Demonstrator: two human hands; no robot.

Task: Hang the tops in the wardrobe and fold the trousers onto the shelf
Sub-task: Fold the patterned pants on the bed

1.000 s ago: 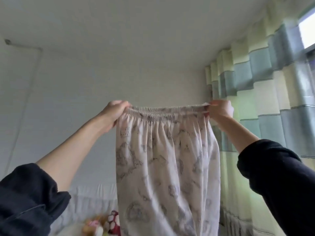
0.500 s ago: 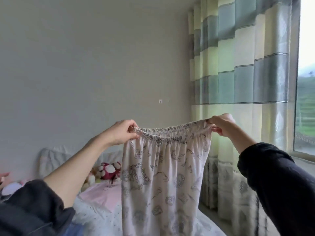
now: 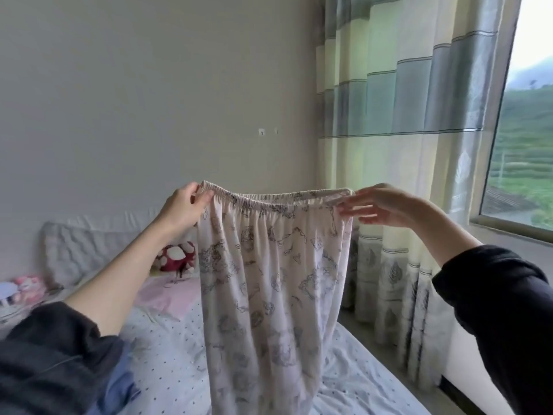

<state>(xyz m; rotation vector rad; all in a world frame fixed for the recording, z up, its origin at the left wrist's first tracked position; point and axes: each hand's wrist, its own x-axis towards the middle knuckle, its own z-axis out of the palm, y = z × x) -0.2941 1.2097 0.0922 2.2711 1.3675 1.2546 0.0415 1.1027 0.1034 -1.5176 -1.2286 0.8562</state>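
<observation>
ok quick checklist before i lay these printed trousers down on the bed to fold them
1. Left hand pinches the waistband: ok.
2. Right hand grip on the waistband: cannot tell, fingers look straight and blurred.
3. Trousers hang straight, waistband spread: ok.
4. Bare stretch of bed under the trousers: ok.
5. Mushroom plush clear of that spot: ok, it sits by the headboard.
6. Trouser hems untangled: cannot tell, out of view.

Soft daylight enters through the window at the right — its upper pane is blown out to white. The wall is evenly lit and greyish, without hard shadows. The right hand is motion-blurred, its fingers smeared. Wide-angle distortion bows the curtain and frame edges.
</observation>
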